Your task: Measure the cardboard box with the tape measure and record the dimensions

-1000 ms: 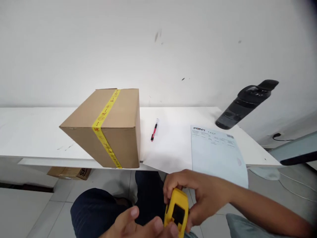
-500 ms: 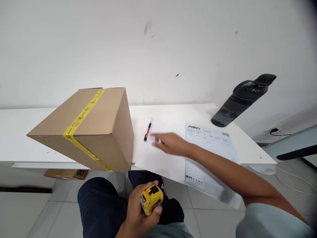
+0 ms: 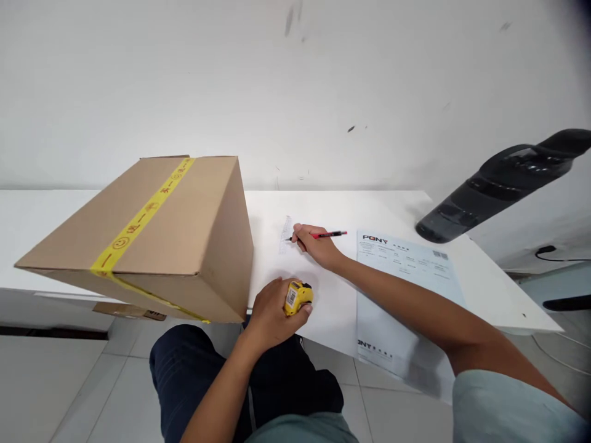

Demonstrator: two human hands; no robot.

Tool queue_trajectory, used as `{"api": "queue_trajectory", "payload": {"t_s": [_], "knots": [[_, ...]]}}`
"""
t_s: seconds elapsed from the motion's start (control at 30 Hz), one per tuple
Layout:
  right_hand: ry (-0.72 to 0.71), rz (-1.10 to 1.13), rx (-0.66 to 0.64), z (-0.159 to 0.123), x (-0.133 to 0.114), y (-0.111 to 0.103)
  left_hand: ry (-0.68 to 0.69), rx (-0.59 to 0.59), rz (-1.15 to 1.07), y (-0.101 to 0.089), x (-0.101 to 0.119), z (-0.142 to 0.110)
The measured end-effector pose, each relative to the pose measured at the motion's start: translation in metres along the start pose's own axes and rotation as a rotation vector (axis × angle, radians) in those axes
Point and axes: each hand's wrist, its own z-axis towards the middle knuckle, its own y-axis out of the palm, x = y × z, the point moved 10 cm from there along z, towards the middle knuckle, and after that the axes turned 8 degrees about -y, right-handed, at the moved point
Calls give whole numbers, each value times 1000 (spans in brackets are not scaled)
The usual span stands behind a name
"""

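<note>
My right hand grips a red and black pen, its tip pointing left at a sheet of white paper. Small handwritten marks run down the paper by the pen tip; they are too small to read. My left hand is closed around a yellow tape measure at the paper's front edge. Close by on the left stands a cardboard box, shut with yellow printed tape. Under my right forearm lies a printed sheet headed PONY.
A dark water bottle stands at the right of the white table, against the wall side. Both sheets overhang the front edge above my legs. Another cardboard piece shows below the table at left.
My right hand has picked up the pen from the paper and turned its tip to the sheet. My left hand has moved up and forward to the paper with the tape measure.
</note>
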Motion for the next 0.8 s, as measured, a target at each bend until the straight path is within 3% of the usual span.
{"api": "queue_trajectory", "payload": {"t_s": [0.07,0.13,0.33,0.8], "knots": [[83,202,-2,-5,12,14,-15,-15,1,7,1,-1],[113,263,-26,-7,17,26,-8,-29,2,11,2,-4],[68,33,-29,-11,8,25,17,-59,-20,11,-4,-5],[82,-23,-51,-13,9,23,49,-87,-66,13,-1,-6]]}}
